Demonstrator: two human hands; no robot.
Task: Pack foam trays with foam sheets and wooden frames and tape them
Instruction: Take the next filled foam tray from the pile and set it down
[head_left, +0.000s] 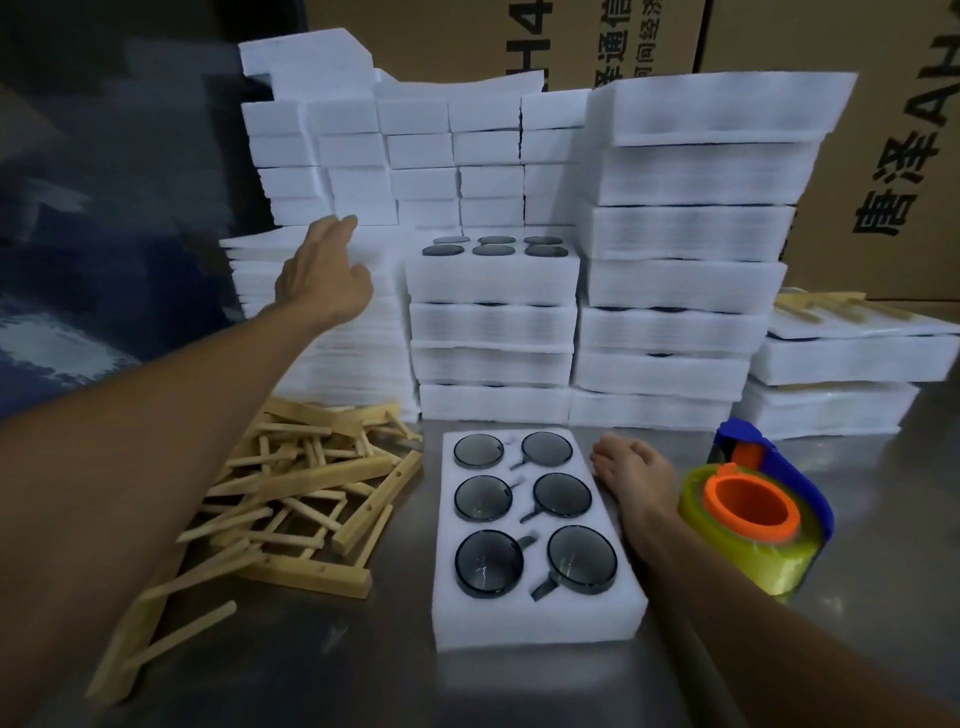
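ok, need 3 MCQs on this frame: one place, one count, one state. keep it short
1. Where does the tape dispenser stand relative to the open tray?
A. Right of it
B. Left of it
C. On top of it

2. How many dark round pieces sit in the open tray?
A. Four
B. Six
C. Eight

3. What is the left hand doing?
A. Gripping a wooden frame
B. Reaching with straight fingers at the foam sheets
C. Pressing down on the tape dispenser

Answers:
1. A: the dispenser stands on the table right of the tray, past the right hand.
2. B: two columns of three filled pockets.
3. B: its fingers are extended at the top of the sheet stack and hold nothing; the wooden frames lie untouched below it.
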